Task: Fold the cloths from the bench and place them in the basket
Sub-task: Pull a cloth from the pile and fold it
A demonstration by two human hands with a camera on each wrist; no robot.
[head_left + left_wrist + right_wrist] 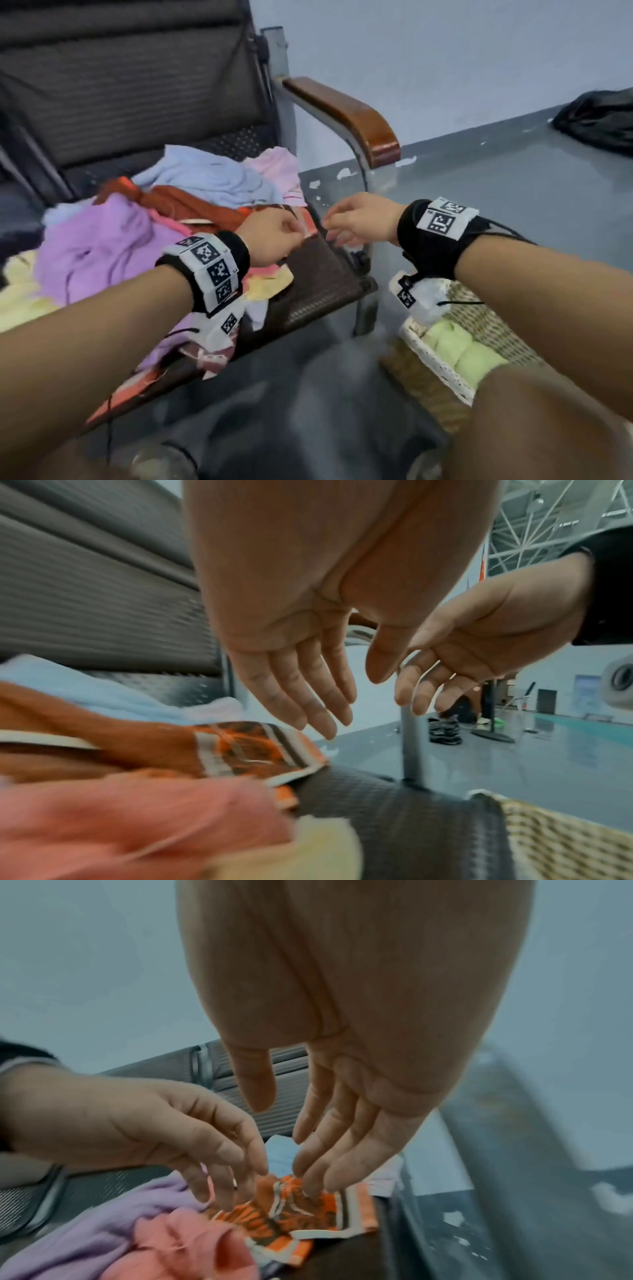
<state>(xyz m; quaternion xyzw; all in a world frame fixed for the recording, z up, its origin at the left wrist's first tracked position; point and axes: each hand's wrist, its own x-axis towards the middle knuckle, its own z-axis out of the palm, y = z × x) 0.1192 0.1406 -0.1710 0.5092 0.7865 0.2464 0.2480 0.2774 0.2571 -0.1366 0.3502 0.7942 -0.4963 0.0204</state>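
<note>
A pile of loose cloths lies on the dark bench seat (pixel 318 284): purple cloth (pixel 102 246), light blue cloth (pixel 212 174), pink cloth (pixel 274 168) and an orange patterned cloth (pixel 253 750) (pixel 308 1213) at the seat's right edge. My left hand (pixel 287 233) (pixel 342 696) hovers just above that orange cloth, fingers straight, holding nothing. My right hand (pixel 335 229) (pixel 287 1137) faces it, fingers extended down to the same cloth; whether the tips touch it I cannot tell. The woven basket (pixel 435 359) (pixel 565 837) stands on the floor right of the bench, with a folded green cloth (pixel 462 346) inside.
A brown wooden armrest (pixel 346 113) on a metal frame rises just beyond my hands. The bench backrest (pixel 120 85) stands behind the pile. A black bag (pixel 599 116) lies on the grey floor by the wall at far right.
</note>
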